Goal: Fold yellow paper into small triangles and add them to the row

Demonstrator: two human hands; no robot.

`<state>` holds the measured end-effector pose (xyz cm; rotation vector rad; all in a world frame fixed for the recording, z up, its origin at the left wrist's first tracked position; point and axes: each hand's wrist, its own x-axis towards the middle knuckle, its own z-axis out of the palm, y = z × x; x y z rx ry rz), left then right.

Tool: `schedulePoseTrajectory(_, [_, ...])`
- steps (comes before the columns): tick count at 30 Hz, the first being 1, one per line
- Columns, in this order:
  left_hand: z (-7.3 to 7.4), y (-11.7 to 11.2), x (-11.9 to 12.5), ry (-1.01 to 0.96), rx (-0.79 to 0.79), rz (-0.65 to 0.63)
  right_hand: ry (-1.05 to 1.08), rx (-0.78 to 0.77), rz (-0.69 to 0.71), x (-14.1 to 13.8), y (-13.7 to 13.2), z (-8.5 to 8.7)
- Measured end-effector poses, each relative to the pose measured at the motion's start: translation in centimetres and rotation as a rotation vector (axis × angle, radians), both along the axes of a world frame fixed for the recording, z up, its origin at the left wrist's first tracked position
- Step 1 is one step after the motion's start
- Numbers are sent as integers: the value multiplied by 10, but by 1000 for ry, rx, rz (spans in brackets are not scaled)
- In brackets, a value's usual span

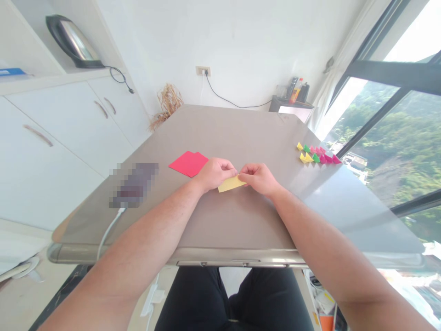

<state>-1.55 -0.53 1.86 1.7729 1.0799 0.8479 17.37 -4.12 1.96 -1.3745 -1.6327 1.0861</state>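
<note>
The left hand (pixel 215 174) and the right hand (pixel 259 178) were both curled, pinching a strip of yellow paper (pixel 229 184) between thumbs and fingers. The strip was in the middle of the frame, over the grey worktop (pixel 234 225). Red paper (pixel 188 163) lay just beside the left hand. Little folded paper shapes (pixel 323 158), yellow, green and pink, sat at the right of the frame. Left of center, a white cord (pixel 109 225) went to a blurry dark thing (pixel 134 186). A kettle (pixel 77 43) stood at the upper left.

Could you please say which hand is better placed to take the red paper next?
The left hand, probably: it is beside the red paper; the right hand is farther. Both hold yellow paper.
</note>
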Motion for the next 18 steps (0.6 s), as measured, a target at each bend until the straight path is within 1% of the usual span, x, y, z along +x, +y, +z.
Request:
schedulePoseTrajectory(4, [0,-1,2,56,35,1,-137,76,14,-2,-1,0])
schedulePoseTrajectory(6, [1,-1,1,57,66,14,-168,101,11,0,0,1])
schedulePoseTrajectory(10, [4,0,1,44,116,58,-195,90,10,4,5,7])
schedulePoseTrajectory(15, [6,-2,4,34,108,83,-216,74,45,5,5,16])
schedulePoseTrajectory(18, [7,4,-4,21,104,136,-208,60,33,13,4,18])
